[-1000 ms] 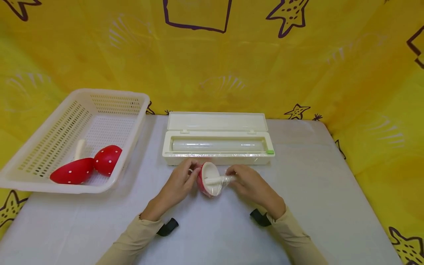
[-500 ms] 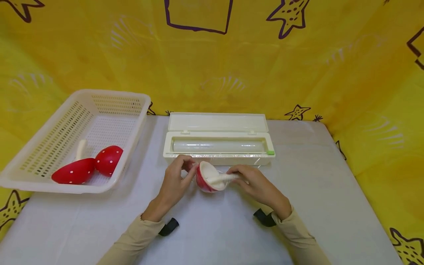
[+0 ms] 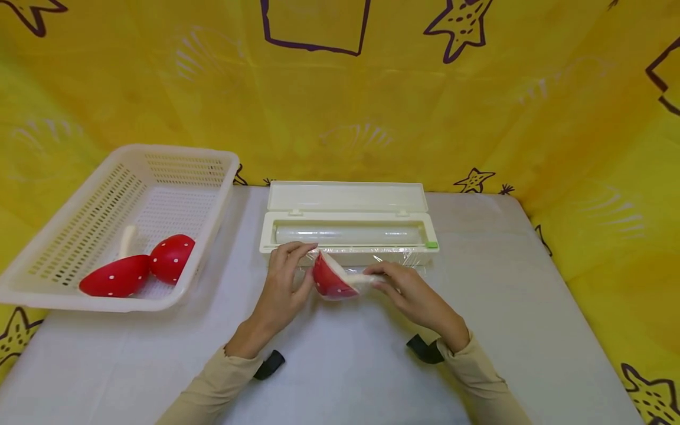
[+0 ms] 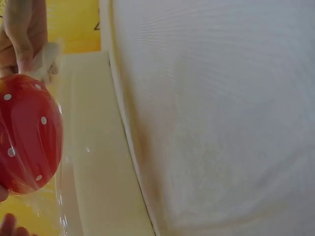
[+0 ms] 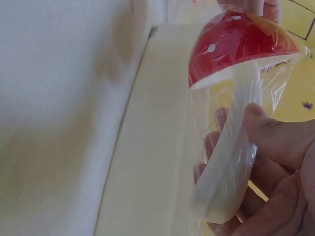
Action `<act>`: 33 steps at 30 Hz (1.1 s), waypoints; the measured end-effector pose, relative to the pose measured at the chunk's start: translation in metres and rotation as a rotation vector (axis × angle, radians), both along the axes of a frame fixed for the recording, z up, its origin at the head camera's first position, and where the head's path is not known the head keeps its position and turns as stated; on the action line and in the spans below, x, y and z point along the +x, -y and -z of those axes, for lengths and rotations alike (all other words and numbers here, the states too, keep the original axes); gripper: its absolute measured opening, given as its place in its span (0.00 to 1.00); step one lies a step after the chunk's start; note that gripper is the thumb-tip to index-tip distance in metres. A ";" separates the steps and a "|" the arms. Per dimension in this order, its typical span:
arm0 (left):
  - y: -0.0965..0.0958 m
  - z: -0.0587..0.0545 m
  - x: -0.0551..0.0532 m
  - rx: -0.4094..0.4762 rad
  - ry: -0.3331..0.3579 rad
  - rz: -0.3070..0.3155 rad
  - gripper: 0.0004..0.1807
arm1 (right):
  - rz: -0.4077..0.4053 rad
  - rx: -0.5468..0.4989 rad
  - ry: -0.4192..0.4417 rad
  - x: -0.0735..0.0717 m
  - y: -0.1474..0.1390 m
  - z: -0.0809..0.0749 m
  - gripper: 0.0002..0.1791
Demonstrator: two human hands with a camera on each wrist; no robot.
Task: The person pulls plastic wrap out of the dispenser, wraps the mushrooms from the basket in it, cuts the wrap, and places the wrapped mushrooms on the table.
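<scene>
A toy mushroom, with a red white-dotted cap [image 3: 330, 277] and a white stem [image 5: 229, 162], is covered in clear cling film [image 5: 278, 83]. My right hand [image 3: 411, 293] grips the film-covered stem, thumb on one side and fingers on the other, as the right wrist view shows. My left hand [image 3: 281, 292] touches the cap with its thumb. Its other fingers reach past the cap's upper edge, apart from it in the left wrist view. The cap tilts, its red side toward me. Just behind stands a cream cling film dispenser [image 3: 276, 258], lid raised, film roll [image 3: 347, 234] inside.
A white slotted basket [image 3: 223, 200] at the left holds red dotted mushroom caps [image 3: 172, 258] and a white stem [image 3: 128, 241]. Loose film glints along the dispenser's front. A yellow patterned cloth [image 3: 340, 100] hangs behind the white-covered table [image 3: 504, 307].
The mushroom has turned from showing its white underside to showing its red cap. My right hand has shifted slightly right along the stem; my left fingers have risen over the cap's edge.
</scene>
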State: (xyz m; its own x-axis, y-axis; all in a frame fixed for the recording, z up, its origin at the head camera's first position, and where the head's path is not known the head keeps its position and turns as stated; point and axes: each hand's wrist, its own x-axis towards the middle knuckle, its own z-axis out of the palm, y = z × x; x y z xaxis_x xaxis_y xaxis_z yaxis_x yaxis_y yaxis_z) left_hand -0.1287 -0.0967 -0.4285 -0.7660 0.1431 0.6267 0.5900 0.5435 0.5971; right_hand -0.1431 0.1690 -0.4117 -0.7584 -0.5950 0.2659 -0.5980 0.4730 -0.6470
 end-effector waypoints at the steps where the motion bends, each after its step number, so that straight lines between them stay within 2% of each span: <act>1: 0.000 0.000 0.000 0.012 -0.022 0.007 0.22 | 0.001 -0.001 -0.004 0.000 0.000 0.000 0.12; 5: 0.000 -0.002 -0.001 0.056 -0.061 0.087 0.17 | 0.016 -0.014 -0.011 0.000 0.001 -0.001 0.12; 8: 0.001 -0.004 0.000 0.040 -0.017 0.142 0.19 | 0.028 -0.021 -0.009 0.001 0.001 -0.002 0.13; 12: 0.005 -0.006 0.002 -0.061 0.056 0.177 0.30 | 0.037 -0.027 0.018 0.001 0.002 -0.004 0.14; 14: 0.005 -0.006 0.003 -0.122 0.062 0.176 0.36 | 0.041 -0.031 0.039 0.001 0.002 -0.005 0.14; 17: 0.005 -0.006 0.002 -0.186 0.023 0.172 0.41 | 0.043 -0.033 0.057 0.001 0.002 -0.005 0.14; 21: 0.004 -0.002 -0.001 -0.206 -0.057 0.199 0.45 | 0.026 -0.022 0.049 0.002 0.001 -0.005 0.14; 25: 0.003 0.002 -0.002 -0.206 -0.079 0.214 0.46 | 0.009 -0.003 0.027 0.002 0.001 -0.004 0.15; 33: -0.002 0.007 -0.002 -0.257 -0.129 0.134 0.48 | -0.007 -0.001 -0.037 0.003 0.001 -0.002 0.14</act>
State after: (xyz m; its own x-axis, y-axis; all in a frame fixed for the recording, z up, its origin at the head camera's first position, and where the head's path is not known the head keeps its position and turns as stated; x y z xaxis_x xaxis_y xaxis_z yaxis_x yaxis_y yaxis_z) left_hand -0.1311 -0.0950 -0.4351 -0.6463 0.4036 0.6476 0.7283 0.5796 0.3656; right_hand -0.1405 0.1680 -0.4100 -0.7439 -0.6002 0.2938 -0.6246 0.4682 -0.6250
